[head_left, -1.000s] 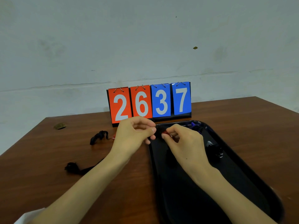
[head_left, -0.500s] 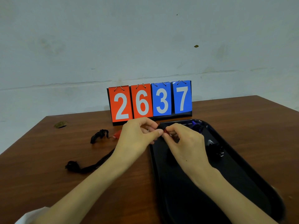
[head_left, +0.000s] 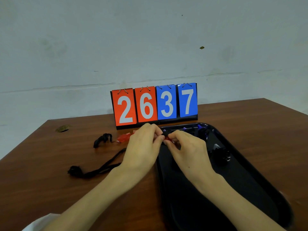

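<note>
Brown wooden table (head_left: 50, 189) against a pale wall: over the far left rim of the black plastic tray (head_left: 200, 205), the left hand (head_left: 143, 147) and right hand (head_left: 188, 149) pinch a small red plastic clip (head_left: 167, 138) between fingertips. It looks light, stiff and slippery, so best held by its ends.

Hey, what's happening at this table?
A person is working with both bare hands. The left hand and right hand meet fingertip to fingertip, pinching a small red piece over the left rim of a black tray. A black cord trails from under the left hand across the wooden table. What exactly is being joined is too small to tell.
</note>
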Demonstrator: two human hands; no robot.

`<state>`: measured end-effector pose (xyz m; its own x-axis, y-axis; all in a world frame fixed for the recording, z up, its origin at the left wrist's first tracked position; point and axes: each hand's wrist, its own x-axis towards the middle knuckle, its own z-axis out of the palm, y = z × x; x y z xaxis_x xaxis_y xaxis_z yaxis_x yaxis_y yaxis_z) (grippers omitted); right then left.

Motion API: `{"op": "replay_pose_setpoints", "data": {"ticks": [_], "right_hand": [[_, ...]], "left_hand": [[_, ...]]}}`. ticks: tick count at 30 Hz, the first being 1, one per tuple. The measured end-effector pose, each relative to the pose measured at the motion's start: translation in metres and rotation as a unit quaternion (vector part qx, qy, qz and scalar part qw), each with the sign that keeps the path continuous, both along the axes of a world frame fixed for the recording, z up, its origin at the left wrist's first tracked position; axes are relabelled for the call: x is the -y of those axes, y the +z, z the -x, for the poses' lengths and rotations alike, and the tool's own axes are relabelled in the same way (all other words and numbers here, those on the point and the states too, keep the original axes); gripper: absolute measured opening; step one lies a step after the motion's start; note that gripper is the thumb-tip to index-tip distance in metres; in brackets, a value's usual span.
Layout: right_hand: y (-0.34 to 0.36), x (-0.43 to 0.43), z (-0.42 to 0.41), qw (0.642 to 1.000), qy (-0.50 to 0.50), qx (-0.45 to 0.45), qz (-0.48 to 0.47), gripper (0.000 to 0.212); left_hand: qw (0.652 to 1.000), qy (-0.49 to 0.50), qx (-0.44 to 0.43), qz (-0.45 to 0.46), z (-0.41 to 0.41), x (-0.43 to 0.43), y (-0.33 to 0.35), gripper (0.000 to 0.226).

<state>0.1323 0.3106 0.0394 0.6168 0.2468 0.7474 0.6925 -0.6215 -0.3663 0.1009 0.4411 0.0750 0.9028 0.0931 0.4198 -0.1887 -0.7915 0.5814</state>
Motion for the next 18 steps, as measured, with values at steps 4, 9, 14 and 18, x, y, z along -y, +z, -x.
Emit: {"op": "replay_pose_setpoints", "data": {"ticks": [4, 9, 14, 18], "right_hand": [[0.002, -0.002, 0.003, 1.000, 0.007, -0.007, 0.007, 0.011], [0.007, -0.001, 0.003, 0.994, 0.003, -0.105, -0.042, 0.007], [0.006, 0.000, 0.002, 0.990, -0.013, -0.133, -0.037, 0.010], [0.007, -0.001, 0.004, 0.990, -0.018, -0.130, -0.045, 0.009]], "left_hand": [[0.994, -0.036, -0.085, 0.060, -0.004, -0.003, 0.000, 0.006], [0.972, -0.066, -0.119, 0.190, -0.009, -0.007, -0.002, 0.013], [0.953, -0.072, -0.057, 0.290, -0.009, -0.010, -0.003, 0.010], [0.960, -0.044, -0.022, 0.277, -0.009, -0.011, 0.001, 0.007]]}}
